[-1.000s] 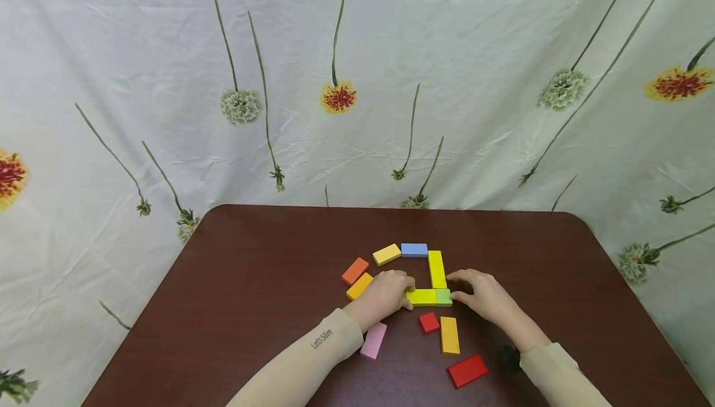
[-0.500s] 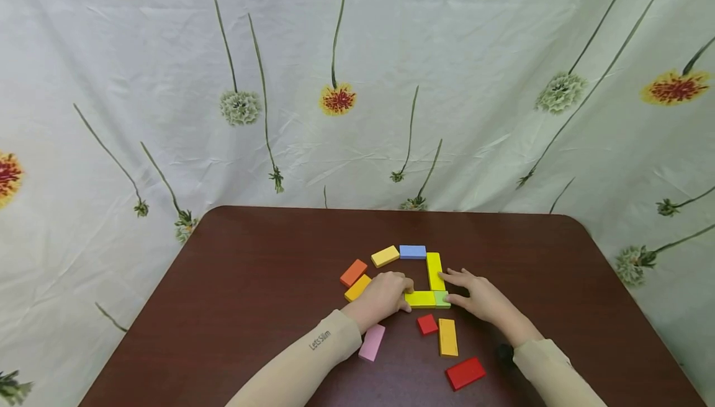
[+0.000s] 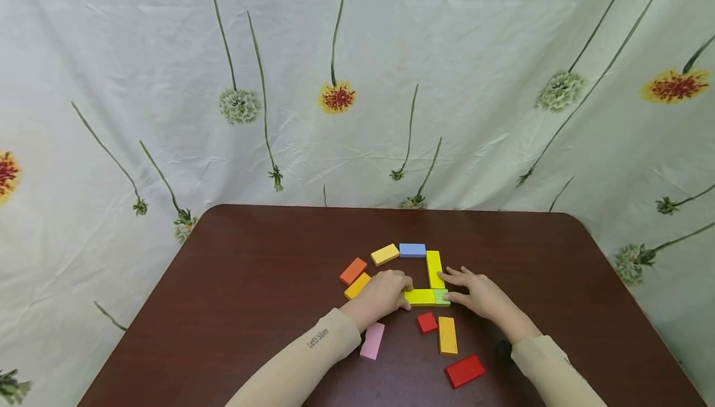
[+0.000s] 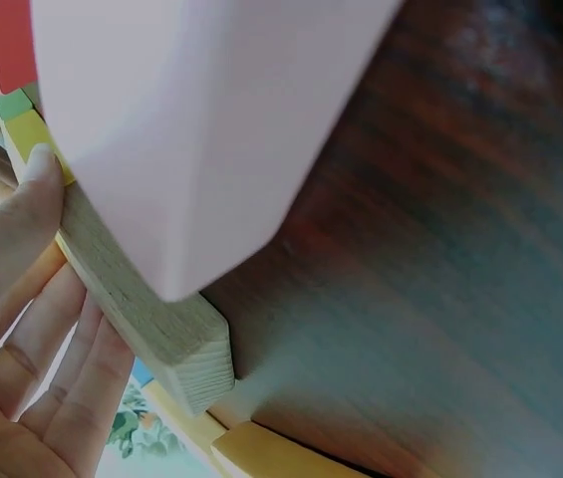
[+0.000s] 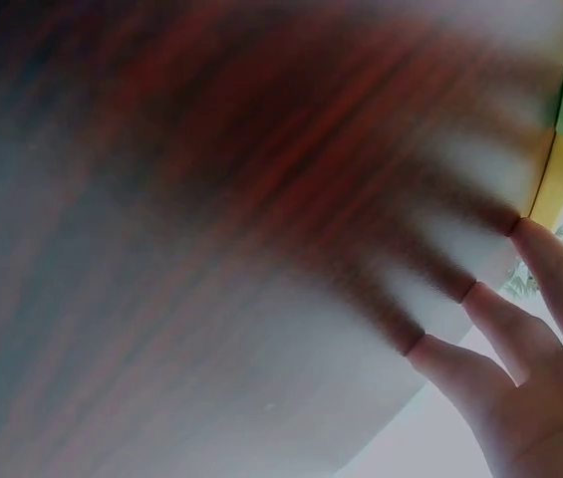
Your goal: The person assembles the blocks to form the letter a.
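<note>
In the head view my left hand (image 3: 385, 293) curls over the left end of a flat yellow block (image 3: 419, 297). The left wrist view shows a plain wooden block (image 4: 151, 299) between its thumb and fingers, thumb tip at the joint with the yellow block (image 4: 30, 139); from the head this wooden block is hidden under the hand. A light green block (image 3: 441, 297) continues the row on the right. My right hand (image 3: 477, 298) rests with extended fingers, thumb at the green block and a fingertip at the edge of an upright-lying yellow block (image 3: 435, 269).
A blue block (image 3: 412, 250), pale yellow block (image 3: 385, 254), orange block (image 3: 354, 271) and amber block (image 3: 357, 286) curve around the far left. Nearer lie a pink block (image 3: 372, 340), small red block (image 3: 427, 322), golden block (image 3: 447, 335) and larger red block (image 3: 465, 371) on the brown table (image 3: 268, 283).
My right hand has shifted slightly left, its thumb and fingertips now right at the green and yellow blocks. The left hand and the blocks stay in place.
</note>
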`<state>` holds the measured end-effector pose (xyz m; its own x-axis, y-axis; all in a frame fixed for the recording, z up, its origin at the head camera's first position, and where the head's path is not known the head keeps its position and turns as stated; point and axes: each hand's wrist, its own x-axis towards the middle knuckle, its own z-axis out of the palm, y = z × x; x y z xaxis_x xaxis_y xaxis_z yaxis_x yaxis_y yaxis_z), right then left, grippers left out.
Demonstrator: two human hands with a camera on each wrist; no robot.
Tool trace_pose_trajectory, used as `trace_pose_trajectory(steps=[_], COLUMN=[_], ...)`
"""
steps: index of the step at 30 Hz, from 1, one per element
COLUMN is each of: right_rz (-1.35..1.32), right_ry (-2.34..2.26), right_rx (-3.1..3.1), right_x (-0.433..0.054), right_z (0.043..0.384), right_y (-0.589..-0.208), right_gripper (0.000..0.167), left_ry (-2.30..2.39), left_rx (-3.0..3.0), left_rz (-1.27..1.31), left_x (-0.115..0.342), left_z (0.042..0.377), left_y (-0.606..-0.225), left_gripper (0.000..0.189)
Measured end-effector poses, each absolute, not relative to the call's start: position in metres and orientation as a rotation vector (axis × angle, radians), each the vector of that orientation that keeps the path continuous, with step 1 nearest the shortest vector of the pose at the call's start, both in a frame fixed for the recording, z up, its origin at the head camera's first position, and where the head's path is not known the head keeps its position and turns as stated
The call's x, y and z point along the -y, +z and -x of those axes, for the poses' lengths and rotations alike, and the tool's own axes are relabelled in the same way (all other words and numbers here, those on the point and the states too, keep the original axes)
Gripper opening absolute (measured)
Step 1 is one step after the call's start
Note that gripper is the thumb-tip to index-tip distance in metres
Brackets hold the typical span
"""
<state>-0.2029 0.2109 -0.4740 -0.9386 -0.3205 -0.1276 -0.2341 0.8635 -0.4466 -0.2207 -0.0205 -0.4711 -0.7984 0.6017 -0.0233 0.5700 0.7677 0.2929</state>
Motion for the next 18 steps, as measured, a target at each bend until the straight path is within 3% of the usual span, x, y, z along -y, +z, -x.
trace_pose_trajectory(steps=[18], right_rz=[0.432], right_ry=[-0.633], right_rx=[-2.845], right_x=[-0.2092], right_z=[0.2027], right_y=[-0.4699], right_gripper=[0.058], left_ry=[0.453], left_rx=[-2.818], left_rz=[-0.946], left_x=[0.0241], left_z=[0.2206], left_y=[-0.4646], left_gripper=[0.030])
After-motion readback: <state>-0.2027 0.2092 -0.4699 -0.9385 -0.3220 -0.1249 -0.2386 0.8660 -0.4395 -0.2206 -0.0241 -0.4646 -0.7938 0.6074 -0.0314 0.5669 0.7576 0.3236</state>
